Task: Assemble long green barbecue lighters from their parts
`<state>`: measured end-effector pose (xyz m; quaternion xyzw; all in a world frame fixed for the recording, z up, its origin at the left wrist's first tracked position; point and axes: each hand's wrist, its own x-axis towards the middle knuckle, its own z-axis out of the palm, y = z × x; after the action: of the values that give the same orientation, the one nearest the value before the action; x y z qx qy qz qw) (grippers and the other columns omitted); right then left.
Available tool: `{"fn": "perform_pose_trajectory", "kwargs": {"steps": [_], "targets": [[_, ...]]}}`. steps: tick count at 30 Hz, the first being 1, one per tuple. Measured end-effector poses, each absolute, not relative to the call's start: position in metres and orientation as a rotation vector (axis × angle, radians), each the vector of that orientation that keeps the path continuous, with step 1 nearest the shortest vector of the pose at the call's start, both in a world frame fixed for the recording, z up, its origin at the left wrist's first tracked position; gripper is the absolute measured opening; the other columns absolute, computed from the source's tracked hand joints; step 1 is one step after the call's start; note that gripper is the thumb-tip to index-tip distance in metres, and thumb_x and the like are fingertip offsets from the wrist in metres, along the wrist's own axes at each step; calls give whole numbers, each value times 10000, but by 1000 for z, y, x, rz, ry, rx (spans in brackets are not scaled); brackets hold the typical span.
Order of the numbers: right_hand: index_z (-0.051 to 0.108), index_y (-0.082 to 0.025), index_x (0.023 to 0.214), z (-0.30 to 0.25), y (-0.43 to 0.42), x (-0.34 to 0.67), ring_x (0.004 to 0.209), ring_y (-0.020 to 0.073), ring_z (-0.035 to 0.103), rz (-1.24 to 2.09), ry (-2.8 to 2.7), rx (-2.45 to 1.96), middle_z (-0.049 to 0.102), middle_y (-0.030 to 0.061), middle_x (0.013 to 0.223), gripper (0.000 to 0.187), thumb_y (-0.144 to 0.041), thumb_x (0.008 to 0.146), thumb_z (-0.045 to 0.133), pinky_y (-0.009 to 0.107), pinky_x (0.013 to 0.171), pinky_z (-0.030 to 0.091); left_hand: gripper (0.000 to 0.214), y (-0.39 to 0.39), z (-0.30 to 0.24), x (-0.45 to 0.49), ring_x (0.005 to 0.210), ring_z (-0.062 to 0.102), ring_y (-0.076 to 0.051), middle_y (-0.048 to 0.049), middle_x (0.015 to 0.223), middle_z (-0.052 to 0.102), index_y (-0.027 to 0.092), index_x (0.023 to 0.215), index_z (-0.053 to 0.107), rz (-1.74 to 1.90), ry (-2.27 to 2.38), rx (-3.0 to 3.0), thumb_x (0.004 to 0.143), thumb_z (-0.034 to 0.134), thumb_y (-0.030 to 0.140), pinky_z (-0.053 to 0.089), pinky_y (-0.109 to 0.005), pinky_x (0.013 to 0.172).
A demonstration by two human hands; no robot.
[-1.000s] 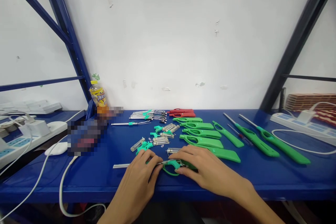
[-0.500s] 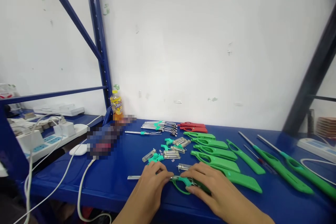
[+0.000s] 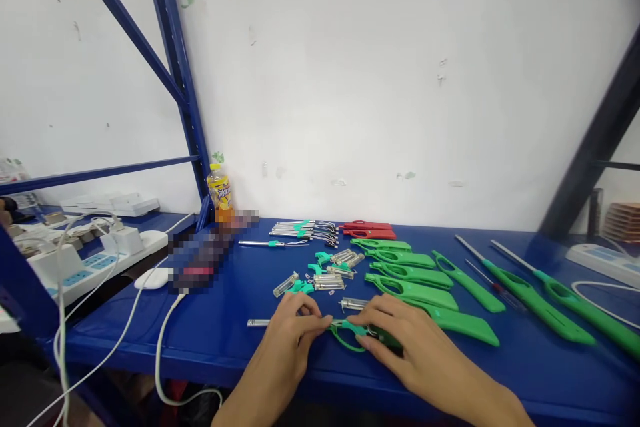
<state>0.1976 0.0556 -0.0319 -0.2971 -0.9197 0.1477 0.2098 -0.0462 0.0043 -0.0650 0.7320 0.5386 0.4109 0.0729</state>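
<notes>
A metal lighter tube (image 3: pixel 257 323) runs under my left hand (image 3: pixel 295 332), whose thumb and forefinger pinch near its right end. My right hand (image 3: pixel 405 337) grips an open green lighter casing (image 3: pixel 346 341), its thumb and fingertips at a teal trigger piece (image 3: pixel 356 328) there. My palm hides most of that casing. Just above my right fingers lies a clear fuel tank (image 3: pixel 353 304). More clear tanks (image 3: pixel 327 281) and teal triggers (image 3: pixel 301 286) lie loose beyond my hands.
Green casings (image 3: pixel 410 292) and red casings (image 3: pixel 369 229) lie at middle right, near two long lighters (image 3: pixel 537 313) and a screwdriver (image 3: pixel 495 285). Wired metal tubes (image 3: pixel 300 230) lie at the back. A drink bottle (image 3: pixel 220 193), power strip (image 3: pixel 95 267) and white cables (image 3: pixel 160 360) are leftward.
The view has tilted slightly, so the table's things shift a little in the picture. Both hands keep their grip at the green casing, with only slight finger movement.
</notes>
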Motion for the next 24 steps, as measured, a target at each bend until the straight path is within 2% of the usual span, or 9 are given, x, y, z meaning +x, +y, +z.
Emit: {"fn": "perform_pose_trajectory", "kwargs": {"steps": [5,8,11,13,15,19,24], "targets": [[696,-261,1170,-33,53,197,1014,262,676,363,-2541,-837,713,56,1109,178,-312,1078,552,429,888,546,308,4,-68,-49,841,650,-209,-64,915,693,271,892,827,1251,1608,2240,1000,550,194,561,-322,748],[662,-309,1274,-35,53,197,1127,275,667,367,-2537,-849,718,42,1202,227,-302,1068,567,457,977,533,312,4,-64,-50,789,665,-195,-59,893,704,274,879,837,1250,1571,2265,998,554,217,569,-297,708],[588,-373,1406,-38,55,198,1275,280,619,355,-2535,-833,692,14,1344,340,-315,1071,567,496,1103,470,328,5,-61,-50,757,692,-181,-53,870,730,262,918,844,1270,1558,2272,1001,536,188,568,-270,679],[597,-373,1395,-39,55,197,1244,266,640,348,-2529,-819,705,6,1329,336,-295,1070,561,502,1129,448,307,5,-61,-50,777,722,-181,-43,872,763,260,983,842,1293,1559,2272,994,550,165,573,-260,695],[638,-354,1336,-39,56,196,1154,253,673,348,-2510,-813,730,7,1246,304,-260,1055,571,488,1088,475,285,5,-63,-51,807,744,-183,-34,893,786,264,1001,840,1310,1563,2274,987,575,159,578,-254,721],[676,-317,1272,-36,55,193,1022,246,676,341,-2477,-806,736,27,1119,282,-215,1025,584,430,928,539,309,6,-65,-52,800,748,-172,-41,944,783,258,902,842,1308,1559,2298,991,564,159,565,-237,700],[693,-300,1242,-34,54,192,999,232,679,343,-2469,-794,727,28,1087,281,-184,1007,593,413,933,539,335,8,-62,-54,789,748,-173,-44,916,779,236,842,826,1275,1548,2325,1010,542,177,560,-235,689]]}}
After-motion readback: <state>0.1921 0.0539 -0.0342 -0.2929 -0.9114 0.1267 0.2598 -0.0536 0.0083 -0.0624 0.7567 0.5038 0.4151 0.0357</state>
